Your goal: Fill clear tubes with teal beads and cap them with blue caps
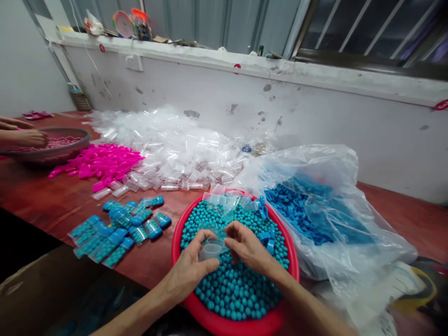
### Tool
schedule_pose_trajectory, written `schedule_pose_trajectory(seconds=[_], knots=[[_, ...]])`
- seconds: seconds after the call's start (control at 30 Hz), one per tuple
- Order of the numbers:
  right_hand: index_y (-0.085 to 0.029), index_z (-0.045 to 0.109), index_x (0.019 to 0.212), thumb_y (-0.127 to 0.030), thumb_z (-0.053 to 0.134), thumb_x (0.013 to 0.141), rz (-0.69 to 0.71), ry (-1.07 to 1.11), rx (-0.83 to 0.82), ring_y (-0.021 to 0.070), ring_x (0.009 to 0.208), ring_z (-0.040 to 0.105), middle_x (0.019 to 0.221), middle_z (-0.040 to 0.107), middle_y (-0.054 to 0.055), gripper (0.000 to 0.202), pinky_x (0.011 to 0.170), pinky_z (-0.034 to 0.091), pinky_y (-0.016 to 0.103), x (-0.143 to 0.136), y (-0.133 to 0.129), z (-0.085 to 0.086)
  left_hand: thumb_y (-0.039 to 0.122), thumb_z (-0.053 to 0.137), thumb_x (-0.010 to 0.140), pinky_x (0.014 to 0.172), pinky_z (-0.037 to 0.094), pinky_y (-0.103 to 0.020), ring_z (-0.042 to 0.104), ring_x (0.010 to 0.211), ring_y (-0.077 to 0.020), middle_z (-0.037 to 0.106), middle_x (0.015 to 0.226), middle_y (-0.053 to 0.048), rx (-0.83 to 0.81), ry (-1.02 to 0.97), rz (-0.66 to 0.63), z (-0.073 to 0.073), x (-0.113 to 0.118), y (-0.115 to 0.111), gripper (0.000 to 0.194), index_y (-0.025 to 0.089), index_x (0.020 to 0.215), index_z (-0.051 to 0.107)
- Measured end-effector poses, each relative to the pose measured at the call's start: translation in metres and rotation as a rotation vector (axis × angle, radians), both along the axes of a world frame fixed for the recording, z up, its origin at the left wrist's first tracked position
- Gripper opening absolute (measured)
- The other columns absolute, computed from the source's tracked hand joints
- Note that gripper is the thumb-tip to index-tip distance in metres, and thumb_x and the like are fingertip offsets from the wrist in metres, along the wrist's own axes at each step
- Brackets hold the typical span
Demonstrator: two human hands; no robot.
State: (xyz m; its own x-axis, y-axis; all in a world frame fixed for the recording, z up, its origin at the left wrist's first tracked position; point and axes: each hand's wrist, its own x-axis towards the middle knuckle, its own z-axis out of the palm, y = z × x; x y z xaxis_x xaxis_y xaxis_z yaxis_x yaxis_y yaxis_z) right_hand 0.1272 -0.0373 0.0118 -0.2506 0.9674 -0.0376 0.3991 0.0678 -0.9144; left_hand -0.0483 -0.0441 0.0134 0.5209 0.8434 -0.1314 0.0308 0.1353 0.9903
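Observation:
Over a red basin (177, 233) of teal beads (231, 294), my left hand (191, 268) grips small clear plastic tubes (211, 250), their oval open ends facing me. My right hand (247, 247) is beside them with fingers curled and closed near the tubes; whatever is between its fingertips is hidden. More clear tubes (224, 200) lie on the beads at the basin's far side. A few blue caps (268, 240) rest on the beads to the right. Left of the basin, several filled tubes with blue caps (115, 233) lie on the table.
A big heap of clear tubes (175, 144) lies along the wall. Pink caps (101, 161) are piled near a bowl of pink beads (70, 144), where another person's hands (24, 135) work. A plastic bag (336, 163) of blue caps (304, 210) sits on the red table (402, 210).

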Motion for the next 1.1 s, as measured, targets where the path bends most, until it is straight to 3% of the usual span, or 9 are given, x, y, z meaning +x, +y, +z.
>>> schedule_pose_trajectory(seconds=[0.07,0.17,0.33,0.43,0.57,0.7,0.83,0.93,1.1], knots=[[-0.022,0.042,0.083,-0.017,0.045,0.077,0.029,0.178,-0.108,0.0103,0.052,0.051,0.065,0.046,-0.006,0.008,0.043,0.043,0.020,-0.005,-0.005,0.000,0.020,0.050,0.068,0.059,0.034,-0.021,0.044,0.066,-0.0095,0.046,0.075,0.005,0.021,-0.010,-0.030,-0.001,0.002,-0.002,0.032,0.022,0.097,0.037],[-0.021,0.044,0.080,-0.016,0.043,0.077,0.081,0.211,-0.149,0.0097,0.054,0.052,0.067,0.048,-0.005,0.006,0.043,0.042,0.019,-0.007,-0.012,0.002,0.016,0.049,0.068,0.064,0.038,-0.022,0.048,0.072,-0.0110,0.049,0.082,0.003,0.061,0.068,-0.029,-0.002,0.003,-0.007,0.037,0.022,0.102,0.036],[-0.020,0.049,0.078,-0.018,0.041,0.081,0.145,0.068,-0.133,0.0082,0.045,0.046,0.055,0.045,-0.007,0.009,0.042,0.037,0.018,0.003,-0.012,0.006,0.009,0.050,0.063,0.083,0.040,-0.031,0.049,0.099,-0.0185,0.046,0.118,-0.005,0.150,0.251,0.012,0.001,0.004,-0.010,0.078,0.025,0.131,0.016],[-0.019,0.054,0.078,-0.017,0.044,0.082,0.133,-0.141,0.109,0.0115,0.061,0.054,0.066,0.056,-0.003,0.011,0.058,0.043,0.022,0.006,0.000,0.009,0.009,0.051,0.062,0.091,0.037,-0.035,0.046,0.106,-0.0217,0.047,0.120,-0.006,0.285,0.366,0.017,0.000,0.006,-0.014,0.069,0.023,0.126,0.030],[-0.018,0.052,0.104,-0.018,0.049,0.081,0.143,-0.443,0.379,0.0178,0.087,0.056,0.095,0.060,0.005,0.024,0.076,0.042,0.029,-0.005,0.024,0.010,0.008,0.049,0.066,0.095,0.035,-0.038,0.044,0.107,-0.0218,0.049,0.114,-0.005,0.604,0.467,-0.024,-0.008,0.005,-0.028,0.056,0.026,0.117,0.039],[-0.016,0.052,0.105,-0.021,0.055,0.077,0.300,-0.698,0.384,0.0201,0.079,0.057,0.095,0.056,0.008,0.029,0.067,0.044,0.030,-0.020,0.040,0.002,0.005,0.047,0.065,0.092,0.037,-0.041,0.044,0.103,-0.0231,0.050,0.111,-0.005,0.745,0.570,-0.020,-0.015,0.000,-0.034,0.060,0.027,0.119,0.035],[-0.016,0.051,0.103,-0.015,0.053,0.078,0.274,-0.591,0.427,0.0169,0.083,0.053,0.092,0.054,0.006,0.025,0.074,0.042,0.029,-0.009,0.043,-0.004,0.002,0.045,0.063,0.087,0.040,-0.039,0.045,0.099,-0.0226,0.051,0.103,-0.006,0.760,0.632,0.029,-0.014,-0.005,-0.028,0.052,0.023,0.111,0.041],[-0.015,0.047,0.110,-0.022,0.055,0.079,0.280,-0.580,0.422,0.0173,0.084,0.052,0.092,0.054,0.006,0.033,0.076,0.041,0.029,0.001,0.039,-0.004,0.001,0.043,0.063,0.090,0.039,-0.038,0.045,0.102,-0.0210,0.051,0.105,-0.006,0.786,0.619,0.003,-0.010,-0.008,-0.022,0.051,0.022,0.109,0.041],[-0.016,0.053,0.098,-0.030,0.052,0.081,0.319,-0.706,0.384,0.0181,0.084,0.052,0.088,0.056,0.006,0.022,0.073,0.040,0.028,-0.013,0.035,-0.005,0.006,0.044,0.066,0.093,0.038,-0.042,0.044,0.110,-0.0237,0.048,0.116,-0.010,0.847,0.690,0.054,-0.006,-0.015,-0.008,0.050,0.019,0.114,0.038]])
